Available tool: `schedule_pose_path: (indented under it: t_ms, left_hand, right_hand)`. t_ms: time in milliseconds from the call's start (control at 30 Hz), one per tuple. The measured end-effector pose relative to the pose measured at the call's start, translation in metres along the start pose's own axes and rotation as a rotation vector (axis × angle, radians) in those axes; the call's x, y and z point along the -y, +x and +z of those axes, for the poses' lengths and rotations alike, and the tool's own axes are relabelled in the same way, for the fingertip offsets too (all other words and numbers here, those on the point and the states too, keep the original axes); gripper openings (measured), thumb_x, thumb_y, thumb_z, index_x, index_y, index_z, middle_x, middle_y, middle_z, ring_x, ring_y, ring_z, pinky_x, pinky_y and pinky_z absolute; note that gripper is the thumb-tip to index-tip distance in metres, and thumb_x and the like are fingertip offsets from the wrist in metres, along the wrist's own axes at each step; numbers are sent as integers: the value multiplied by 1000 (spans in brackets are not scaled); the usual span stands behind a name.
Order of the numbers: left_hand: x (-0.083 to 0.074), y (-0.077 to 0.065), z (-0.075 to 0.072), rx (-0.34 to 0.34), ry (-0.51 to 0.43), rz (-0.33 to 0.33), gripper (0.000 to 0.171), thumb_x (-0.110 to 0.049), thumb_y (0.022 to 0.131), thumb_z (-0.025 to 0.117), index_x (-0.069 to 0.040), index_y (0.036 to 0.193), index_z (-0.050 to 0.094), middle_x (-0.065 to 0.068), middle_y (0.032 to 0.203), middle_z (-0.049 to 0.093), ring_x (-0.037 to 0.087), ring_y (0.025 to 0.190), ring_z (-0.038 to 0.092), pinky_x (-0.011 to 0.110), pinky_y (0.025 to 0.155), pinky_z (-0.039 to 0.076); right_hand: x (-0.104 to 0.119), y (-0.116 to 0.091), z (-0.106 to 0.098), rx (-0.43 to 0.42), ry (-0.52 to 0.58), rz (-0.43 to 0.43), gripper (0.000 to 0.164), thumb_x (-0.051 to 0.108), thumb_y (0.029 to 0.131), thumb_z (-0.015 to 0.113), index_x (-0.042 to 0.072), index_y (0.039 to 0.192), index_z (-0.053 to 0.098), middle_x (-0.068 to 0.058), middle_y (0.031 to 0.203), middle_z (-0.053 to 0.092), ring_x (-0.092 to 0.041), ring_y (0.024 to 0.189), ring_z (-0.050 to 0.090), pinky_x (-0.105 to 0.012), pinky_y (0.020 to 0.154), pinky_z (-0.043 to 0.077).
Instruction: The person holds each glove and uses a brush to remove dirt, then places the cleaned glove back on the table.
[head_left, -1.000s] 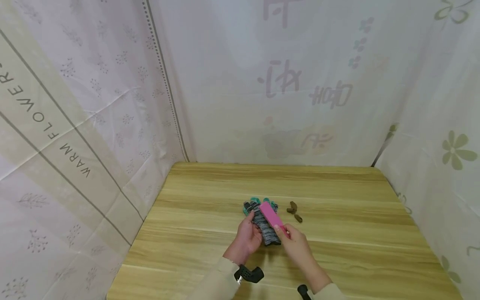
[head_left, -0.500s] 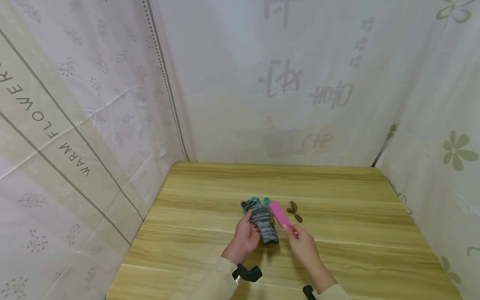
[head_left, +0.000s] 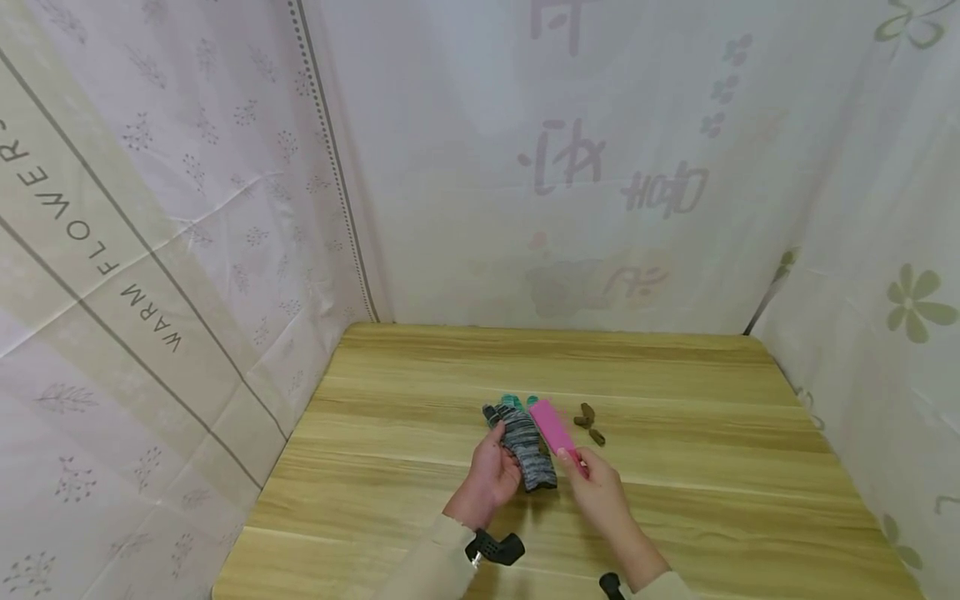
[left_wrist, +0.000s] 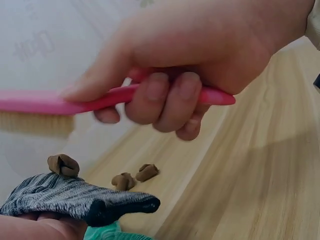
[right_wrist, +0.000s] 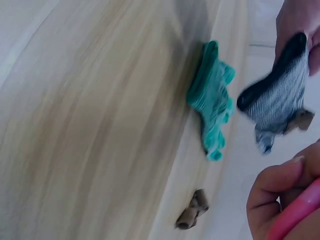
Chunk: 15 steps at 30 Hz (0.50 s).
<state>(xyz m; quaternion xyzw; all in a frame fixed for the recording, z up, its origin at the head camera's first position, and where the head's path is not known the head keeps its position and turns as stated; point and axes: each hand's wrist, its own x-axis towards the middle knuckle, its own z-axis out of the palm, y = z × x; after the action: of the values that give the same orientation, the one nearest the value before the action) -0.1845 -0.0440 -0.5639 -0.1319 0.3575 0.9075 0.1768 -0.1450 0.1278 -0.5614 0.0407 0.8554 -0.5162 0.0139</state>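
Note:
My left hand (head_left: 493,471) holds a grey-and-black striped knitted glove (head_left: 525,446), thumb on top and fingers beneath. In the left wrist view this glove (left_wrist: 55,197) is raised over the table, and a curled brown piece (left_wrist: 63,165) sits at its far edge. My right hand (head_left: 596,487) grips a pink brush (head_left: 551,425) by its handle, at the right of the glove. Its pale bristles (left_wrist: 37,125) face down in the left wrist view. A teal glove (right_wrist: 212,102) lies on the table below the grey one, mostly hidden in the head view.
Several curled brown pieces (head_left: 588,421) lie on the wooden table (head_left: 697,467) right of the gloves. Printed curtains (head_left: 450,208) enclose the table's back and sides. Each wrist wears a black camera strap, such as the left one (head_left: 495,547).
The brush has gone from over the grey glove to its right side, then slightly back left. With the brush off it, a brown piece shows at the glove's right edge.

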Motion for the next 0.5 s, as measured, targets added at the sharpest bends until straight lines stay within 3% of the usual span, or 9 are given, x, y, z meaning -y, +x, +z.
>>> schedule_pose_path:
  t_ms: [100, 167, 367, 500]
  left_hand:
    - [0, -1, 1, 18, 9, -5, 56, -35, 111, 24, 5, 150, 29, 22, 153, 42, 33, 149, 33, 42, 127, 19]
    - [-1, -1, 2, 36, 17, -10, 61, -35, 111, 22, 7, 155, 18, 27, 163, 22, 37, 154, 17, 45, 128, 12]
    - [-5, 0, -1, 45, 18, -22, 69, -38, 111, 23, 13, 155, 7, 33, 163, 11, 43, 154, 8, 50, 128, 5]
    - [-5, -1, 0, 57, 51, -36, 70, -40, 110, 21, 15, 153, 9, 36, 162, 12, 46, 153, 9, 52, 127, 4]
  right_hand:
    - [4, -2, 5, 22, -16, -10, 37, 45, 102, 59, 9, 102, 67, 2, 65, 50, -9, 54, 41, -24, 47, 35]
    - [4, -2, 6, 19, -38, -5, 38, 46, 101, 59, 10, 102, 67, 1, 66, 51, -11, 55, 42, -24, 48, 36]
    - [-4, 1, 1, -11, -98, 44, 39, 49, 103, 54, 11, 97, 63, 0, 64, 47, -12, 52, 38, -24, 45, 33]
    - [-7, 4, -1, -18, -99, 64, 37, 46, 104, 54, 11, 96, 61, 0, 64, 45, -12, 51, 37, -24, 44, 32]
